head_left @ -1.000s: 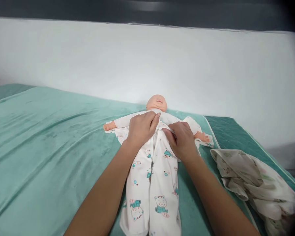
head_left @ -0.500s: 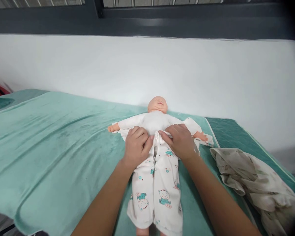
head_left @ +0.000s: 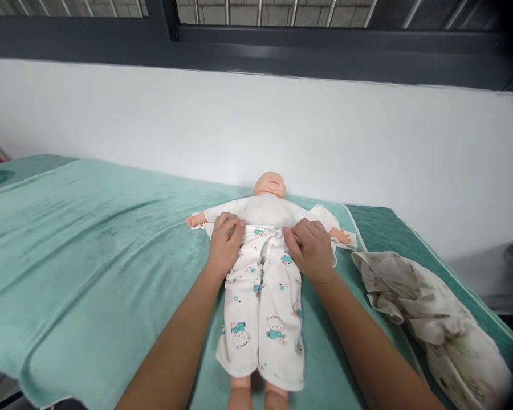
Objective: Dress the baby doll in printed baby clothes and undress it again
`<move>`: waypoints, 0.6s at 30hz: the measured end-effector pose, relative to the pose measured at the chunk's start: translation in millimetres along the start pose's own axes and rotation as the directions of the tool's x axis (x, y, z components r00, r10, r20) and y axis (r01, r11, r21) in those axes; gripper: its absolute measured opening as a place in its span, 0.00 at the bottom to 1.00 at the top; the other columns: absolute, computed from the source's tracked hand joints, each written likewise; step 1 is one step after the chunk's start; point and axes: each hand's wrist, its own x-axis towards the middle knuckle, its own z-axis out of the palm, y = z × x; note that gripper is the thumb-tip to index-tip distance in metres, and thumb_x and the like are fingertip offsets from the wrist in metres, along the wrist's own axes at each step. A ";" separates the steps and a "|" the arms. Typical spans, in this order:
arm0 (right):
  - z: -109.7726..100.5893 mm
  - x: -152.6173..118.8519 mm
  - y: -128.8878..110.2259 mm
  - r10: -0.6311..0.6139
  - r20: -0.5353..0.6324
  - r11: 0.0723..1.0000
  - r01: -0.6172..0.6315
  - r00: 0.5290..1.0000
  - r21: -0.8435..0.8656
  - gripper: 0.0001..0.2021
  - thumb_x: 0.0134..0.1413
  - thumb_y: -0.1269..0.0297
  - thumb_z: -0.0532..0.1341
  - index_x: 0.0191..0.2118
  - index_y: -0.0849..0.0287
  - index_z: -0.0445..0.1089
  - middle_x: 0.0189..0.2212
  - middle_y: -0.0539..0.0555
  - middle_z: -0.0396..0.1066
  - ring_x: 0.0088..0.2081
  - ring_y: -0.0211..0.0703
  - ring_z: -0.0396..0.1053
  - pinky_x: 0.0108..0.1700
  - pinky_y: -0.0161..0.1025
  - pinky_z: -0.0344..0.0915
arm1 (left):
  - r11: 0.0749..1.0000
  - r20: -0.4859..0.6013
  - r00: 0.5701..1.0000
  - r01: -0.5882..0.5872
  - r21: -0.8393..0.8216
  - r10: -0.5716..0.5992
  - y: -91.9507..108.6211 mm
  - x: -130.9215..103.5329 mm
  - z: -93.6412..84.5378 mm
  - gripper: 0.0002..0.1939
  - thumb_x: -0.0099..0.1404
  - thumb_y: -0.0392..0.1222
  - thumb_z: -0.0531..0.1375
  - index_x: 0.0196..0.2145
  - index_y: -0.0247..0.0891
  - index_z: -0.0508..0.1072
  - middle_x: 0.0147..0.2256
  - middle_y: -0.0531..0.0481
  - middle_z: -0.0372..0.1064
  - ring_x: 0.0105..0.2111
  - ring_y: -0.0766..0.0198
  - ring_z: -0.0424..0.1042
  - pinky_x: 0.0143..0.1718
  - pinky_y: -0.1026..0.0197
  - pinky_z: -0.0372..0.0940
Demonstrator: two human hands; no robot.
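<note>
A baby doll (head_left: 270, 184) lies on its back, arms spread, its head toward the wall. White pants (head_left: 277, 290) printed with cartoon animals cover its legs, and the bare lower legs show below the hems. At the waistband's left side, my left hand (head_left: 226, 242) is closed with thumb and fingers on the fabric. My right hand (head_left: 310, 246) grips the waistband on the other side. The doll's torso is in a plain white top (head_left: 265, 209). Part of a printed white garment (head_left: 348, 239) lies under its outstretched arms.
A green cloth (head_left: 111, 256) with wrinkles covers the table. To the right a crumpled pale patterned cloth (head_left: 431, 319) rests near a darker green mat (head_left: 393, 233). Behind stands a white wall (head_left: 196, 125) under a dark window frame (head_left: 282, 54).
My left hand has moved left, away from the middle of the waistband. The front of the waistband now shows stretched between both hands. The view has tilted up slightly.
</note>
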 end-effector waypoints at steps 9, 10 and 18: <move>-0.8 -24.4 -8.2 0.436 0.237 0.830 -0.490 0.868 0.267 0.12 0.66 0.53 0.53 0.35 0.54 0.64 0.32 0.50 0.68 0.36 0.45 0.66 0.39 0.42 0.61 | 0.994 -0.007 0.997 0.071 -0.089 -0.072 -2.8 4.2 2.9 0.09 0.69 0.44 0.53 0.33 0.42 0.69 0.38 0.50 0.67 0.42 0.61 0.67 0.45 0.58 0.64; -1.6 -26.3 -8.2 0.443 0.253 0.805 -0.506 0.860 0.310 0.11 0.66 0.53 0.54 0.38 0.54 0.64 0.34 0.51 0.69 0.38 0.45 0.67 0.40 0.42 0.62 | 0.992 -0.004 0.997 0.079 -0.096 -0.079 -2.1 4.6 2.5 0.09 0.69 0.44 0.53 0.34 0.42 0.70 0.38 0.50 0.67 0.43 0.61 0.67 0.45 0.57 0.65; -1.0 -20.7 1.8 0.433 0.361 0.643 -0.564 0.826 0.517 0.17 0.61 0.53 0.59 0.52 0.55 0.61 0.48 0.55 0.67 0.51 0.46 0.64 0.55 0.45 0.61 | 0.983 0.108 0.990 0.102 -0.154 -0.086 -0.7 8.8 1.1 0.12 0.69 0.46 0.55 0.47 0.44 0.73 0.50 0.48 0.68 0.55 0.60 0.66 0.58 0.57 0.61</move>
